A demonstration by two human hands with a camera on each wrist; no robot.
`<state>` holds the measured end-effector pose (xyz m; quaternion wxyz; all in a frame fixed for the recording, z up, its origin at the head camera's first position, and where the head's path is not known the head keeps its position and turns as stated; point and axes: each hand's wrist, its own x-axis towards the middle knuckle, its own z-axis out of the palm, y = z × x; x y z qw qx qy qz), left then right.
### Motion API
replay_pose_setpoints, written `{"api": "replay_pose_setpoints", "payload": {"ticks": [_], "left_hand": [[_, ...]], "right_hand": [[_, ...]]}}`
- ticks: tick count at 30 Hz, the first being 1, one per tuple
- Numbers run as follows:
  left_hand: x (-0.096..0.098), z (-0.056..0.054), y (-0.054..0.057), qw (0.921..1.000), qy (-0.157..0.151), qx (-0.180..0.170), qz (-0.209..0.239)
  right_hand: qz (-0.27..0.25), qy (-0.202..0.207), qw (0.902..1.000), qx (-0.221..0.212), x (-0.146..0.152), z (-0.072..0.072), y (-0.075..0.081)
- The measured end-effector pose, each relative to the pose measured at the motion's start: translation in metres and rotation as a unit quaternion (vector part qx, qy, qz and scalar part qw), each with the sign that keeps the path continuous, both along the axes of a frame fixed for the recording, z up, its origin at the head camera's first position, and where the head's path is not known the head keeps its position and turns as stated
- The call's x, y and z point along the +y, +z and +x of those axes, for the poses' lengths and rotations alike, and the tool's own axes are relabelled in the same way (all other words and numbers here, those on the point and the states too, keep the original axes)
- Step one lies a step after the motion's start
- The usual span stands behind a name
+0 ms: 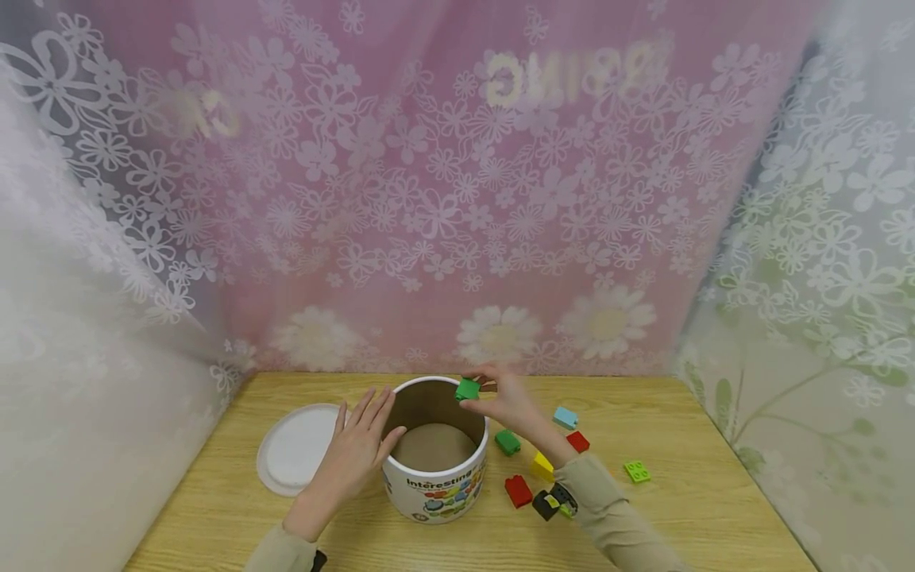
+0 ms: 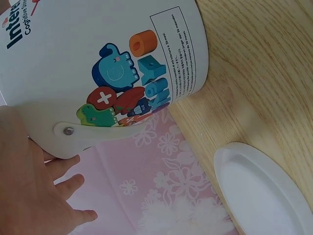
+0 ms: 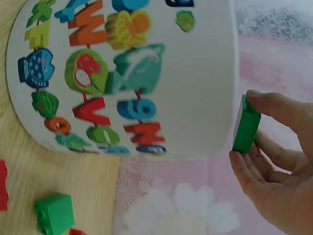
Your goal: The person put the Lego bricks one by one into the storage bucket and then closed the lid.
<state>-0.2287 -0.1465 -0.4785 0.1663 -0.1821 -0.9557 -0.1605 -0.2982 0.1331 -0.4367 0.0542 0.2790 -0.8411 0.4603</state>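
A round white bucket [image 1: 436, 477] with printed pictures stands on the table, its top open and its brown inside floor visible. My right hand [image 1: 503, 397] pinches a green toy brick [image 1: 468, 389] between thumb and fingers at the bucket's right rear rim. In the right wrist view that green brick [image 3: 247, 125] shows beside the bucket's edge. My left hand [image 1: 360, 437] rests on the left rim with fingers extended. The left wrist view shows this hand [image 2: 39, 181] by the white handle's joint [image 2: 68, 131], its fingers spread.
A white lid [image 1: 296, 449] lies left of the bucket. To the right are scattered bricks: green [image 1: 508, 442], red [image 1: 518, 492], yellow [image 1: 542, 466], light blue [image 1: 565, 418], black [image 1: 546, 505] and lime [image 1: 637, 472]. A floral curtain [image 1: 457, 238] hangs behind the table [image 1: 686, 516].
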Motion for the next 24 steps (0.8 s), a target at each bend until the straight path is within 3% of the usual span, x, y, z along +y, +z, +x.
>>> {"api": "replay_pose_setpoints", "payload": {"ticks": [8, 24], "left_hand": [[0.000, 0.001, 0.000, 1.0000, 0.000, 0.007, 0.003], [0.000, -0.001, -0.001, 1.0000, 0.004, 0.000, -0.002]], "right_hand": [[0.002, -0.006, 0.9998, -0.017, -0.021, -0.002, -0.011], [0.046, -0.005, 0.9989, 0.009, -0.045, -0.003, -0.020]]}}
